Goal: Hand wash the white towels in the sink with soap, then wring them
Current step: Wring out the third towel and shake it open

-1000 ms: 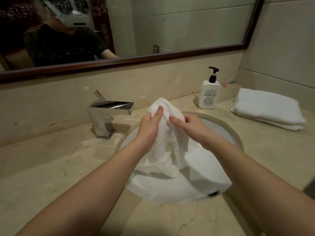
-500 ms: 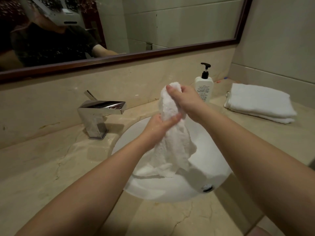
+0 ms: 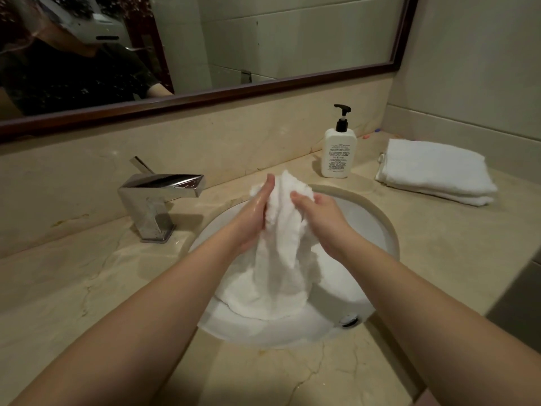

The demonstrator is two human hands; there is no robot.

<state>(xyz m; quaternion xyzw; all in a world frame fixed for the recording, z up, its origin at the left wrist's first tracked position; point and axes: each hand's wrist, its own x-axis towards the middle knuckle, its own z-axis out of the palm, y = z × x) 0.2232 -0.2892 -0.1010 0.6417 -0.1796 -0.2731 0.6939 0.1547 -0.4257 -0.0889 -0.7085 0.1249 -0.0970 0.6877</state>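
Over the round white ceramic sink (image 3: 377,230), set near the beige marble counter's (image 3: 87,288) front edge, the wet white terry towel (image 3: 278,273) trails into the basin. We should rub bunched folds together, keeping drips inside. Our left hand (image 3: 251,218) presses it flat-fingered; our right hand (image 3: 319,221) grips it.

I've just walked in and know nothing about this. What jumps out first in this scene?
The eye lands on a bunched white towel held up over the round white sink, pressed between the left hand and the right hand, its lower end draping into the basin. Next come the square chrome faucet at the left, then the soap pump bottle and a folded white towel stack on the counter at the right.
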